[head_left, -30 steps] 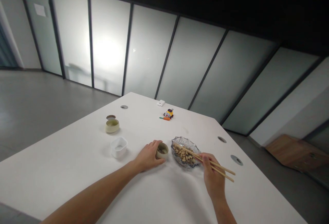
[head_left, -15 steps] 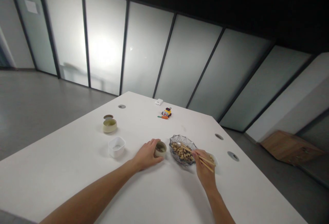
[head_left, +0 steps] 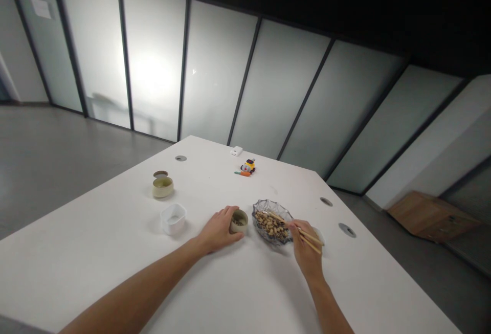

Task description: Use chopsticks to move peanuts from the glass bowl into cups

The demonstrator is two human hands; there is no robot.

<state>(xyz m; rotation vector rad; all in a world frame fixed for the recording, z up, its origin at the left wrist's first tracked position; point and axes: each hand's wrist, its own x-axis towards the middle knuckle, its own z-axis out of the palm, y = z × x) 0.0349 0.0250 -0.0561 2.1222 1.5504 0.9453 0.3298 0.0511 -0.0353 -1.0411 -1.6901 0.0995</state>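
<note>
My left hand [head_left: 218,230] is wrapped round the side of a small ceramic cup [head_left: 240,227] that stands on the table with some dark bits inside. In my right hand [head_left: 306,249] is a pair of chopsticks [head_left: 309,237], their tips down among the nuts [head_left: 271,225] in a clear, scalloped glass bowl [head_left: 264,205]. The nuts look like pistachios, tan with darker pieces among them. I cannot tell whether the tips grip one. Partly hidden behind my right hand is a white container [head_left: 319,234].
Left on the white table [head_left: 115,252] are a white square plastic tub [head_left: 173,220] and a greenish cup [head_left: 163,188], with a round lid-like piece [head_left: 160,174] behind it. Farther back lie a yellow toy vehicle [head_left: 249,165], an orange carrot-shaped piece [head_left: 243,174] and a white box [head_left: 237,151].
My right hand and the chopsticks have shifted slightly right, with the tips still in the bowl. My left hand stays on the cup. The whole view has moved a little.
</note>
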